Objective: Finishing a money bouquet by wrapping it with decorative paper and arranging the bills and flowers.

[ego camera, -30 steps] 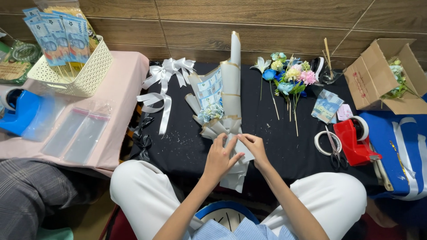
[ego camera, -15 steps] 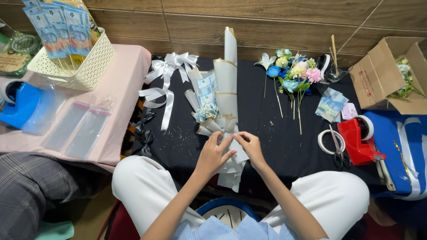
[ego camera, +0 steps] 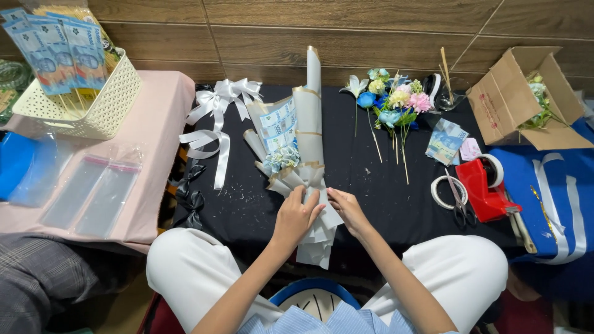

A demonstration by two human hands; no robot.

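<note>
Gripping the narrow waist of the grey paper bouquet (ego camera: 301, 167) on the black cloth (ego camera: 247, 204), the left hand (ego camera: 297, 216) is curling closed around it while the right hand (ego camera: 348, 209) is pinching the wrap beside it. Folded banknotes are already sitting inside the stiff, gold-edged paper; the satin white ribbon bow (ego camera: 216, 105) and soft artificial flowers (ego camera: 393, 102) are lying unused.

Open black cloth (ego camera: 247, 204) lower centre-left, between white ribbon bow (ego camera: 213, 117) and wrapped bouquet (ego camera: 303, 142). Right of bouquet: flower stems (ego camera: 393, 114) upper centre, tape dispenser (ego camera: 486, 185) and scissors (ego camera: 459, 207) crowd right side.
</note>
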